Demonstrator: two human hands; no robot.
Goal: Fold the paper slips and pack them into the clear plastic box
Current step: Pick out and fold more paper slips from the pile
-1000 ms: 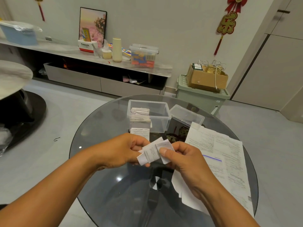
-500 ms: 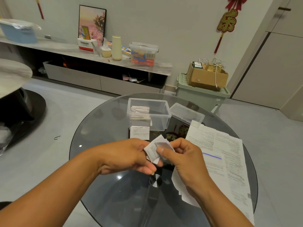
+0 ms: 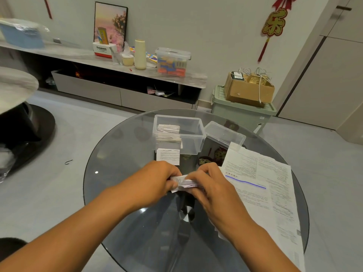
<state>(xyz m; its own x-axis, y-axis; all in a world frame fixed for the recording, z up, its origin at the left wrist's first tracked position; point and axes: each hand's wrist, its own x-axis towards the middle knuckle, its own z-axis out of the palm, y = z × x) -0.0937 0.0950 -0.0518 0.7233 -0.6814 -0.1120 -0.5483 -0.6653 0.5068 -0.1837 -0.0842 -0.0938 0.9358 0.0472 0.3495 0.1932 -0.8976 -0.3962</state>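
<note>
Centrally, a folded paper slip (image 3: 183, 183) was held between the two hands above the round glass surface (image 3: 117, 146). The left hand (image 3: 155, 182) was curled round the slip's left end, its fingers closed over the paper so that the grip was pressed tight on it. The right hand (image 3: 210, 185) was pinched onto the slip's right end, thumb and fingers bent over the fold; how far the paper reached under those fingers could not be told. Both grips were nearly touching, with only a short white stretch of the slip left showing between them.

Just beyond the hands, a small printed slip (image 3: 168, 156) was lying flat on the glass. Beyond that, the clear plastic box (image 3: 193, 138) was standing open, with a stack of folded slips (image 3: 169, 132) packed against its left wall. Its lid (image 3: 225, 134) was set just beside it, beyond the right hand. To the right of the right hand, large unfolded printed sheets (image 3: 271, 193) were spread over the surface, and part of them was covered by the right wrist.
</note>
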